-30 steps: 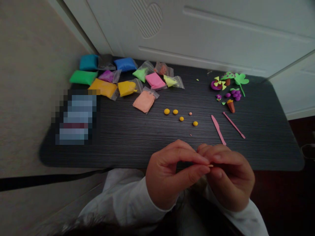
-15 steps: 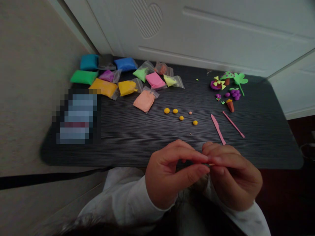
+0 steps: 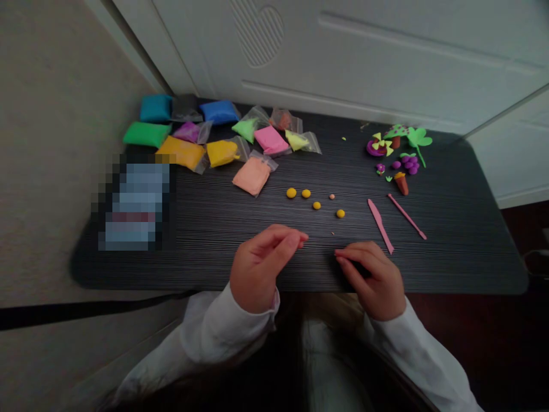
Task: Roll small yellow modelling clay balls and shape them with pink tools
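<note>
Fingers and thumb of the left hand [image 3: 259,266] are pressed together above the dark, stripy table [image 3: 206,229]. On the right hand [image 3: 377,280], the thumb and pointing finger come close at the tips, like a pinch. I can't tell if they touch, or if either hand has a bit of clay in it. The two hands are apart.

Four small, round, orange-yellow clay balls [image 3: 291,193] lie on the table just past the hands. Near them sits one tiny peach clay ball [image 3: 331,196], and a peach clay crumb [image 3: 333,233] lies near the right fingertips.

It looks like the step is shaping little bits of clay by hand. I think the next move calls for a soft touch, because bits this small could squash or stick to skin.

Clear plastic bags are at the back on the left. One flat bag of peach clay [image 3: 253,176] is nearest the balls. A puffy bag of orange-yellow clay [image 3: 180,153] looks full, and a bag of bright yellow clay [image 3: 221,153] is beside it. Far right, a little purple clay bowl [image 3: 372,150] has pale yellow pointy bits in it.
</note>
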Available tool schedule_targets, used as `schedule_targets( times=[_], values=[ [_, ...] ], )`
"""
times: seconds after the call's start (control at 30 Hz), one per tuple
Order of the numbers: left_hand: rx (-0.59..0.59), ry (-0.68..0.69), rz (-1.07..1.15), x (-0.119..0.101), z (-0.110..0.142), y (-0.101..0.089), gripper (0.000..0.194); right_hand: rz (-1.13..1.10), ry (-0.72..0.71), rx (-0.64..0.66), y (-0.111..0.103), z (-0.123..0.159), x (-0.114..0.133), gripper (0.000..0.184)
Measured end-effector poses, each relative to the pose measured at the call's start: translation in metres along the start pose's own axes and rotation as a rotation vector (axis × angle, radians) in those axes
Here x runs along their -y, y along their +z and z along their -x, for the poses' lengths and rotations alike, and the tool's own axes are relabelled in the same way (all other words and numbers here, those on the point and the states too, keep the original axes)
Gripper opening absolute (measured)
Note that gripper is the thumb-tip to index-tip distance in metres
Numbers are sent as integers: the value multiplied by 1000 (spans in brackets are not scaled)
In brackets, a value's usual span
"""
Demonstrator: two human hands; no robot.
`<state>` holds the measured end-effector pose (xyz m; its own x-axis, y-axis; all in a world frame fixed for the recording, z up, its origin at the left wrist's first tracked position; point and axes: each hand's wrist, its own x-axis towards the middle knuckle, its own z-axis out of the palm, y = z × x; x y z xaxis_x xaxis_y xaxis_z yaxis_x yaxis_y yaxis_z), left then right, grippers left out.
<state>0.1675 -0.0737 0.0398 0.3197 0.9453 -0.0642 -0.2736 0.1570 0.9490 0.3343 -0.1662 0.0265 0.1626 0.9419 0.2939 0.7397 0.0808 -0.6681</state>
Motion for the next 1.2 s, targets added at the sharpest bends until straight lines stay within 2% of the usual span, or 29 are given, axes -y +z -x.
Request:
schedule_targets(
  times=[0.07,0.17,0.33,0.47,0.7,0.87,1.2],
  values=[
    [-52,-31,-2,8,-5,-8,12,153,-22,30,1,5,-11,18],
    [-94,-72,10,15,-10,-16,9,247,-40,41,0,10,-17,17],
    [-103,-95,35,16,-13,-18,8,267,-31,55,-4,14,-19,18],
    [-111,-101,35,14,-13,-18,7,275,-24,76,-10,19,-20,29],
    [-102,-91,-15,15,-11,-19,7,423,-185,163,-14,27,-23,42],
    [-89,-79,-26,16,-11,-20,9,513,-168,155,-14,28,-22,44],
    [-73,-76,-37,16,-11,-20,9,553,-146,165,-12,28,-18,44]
  ],
)
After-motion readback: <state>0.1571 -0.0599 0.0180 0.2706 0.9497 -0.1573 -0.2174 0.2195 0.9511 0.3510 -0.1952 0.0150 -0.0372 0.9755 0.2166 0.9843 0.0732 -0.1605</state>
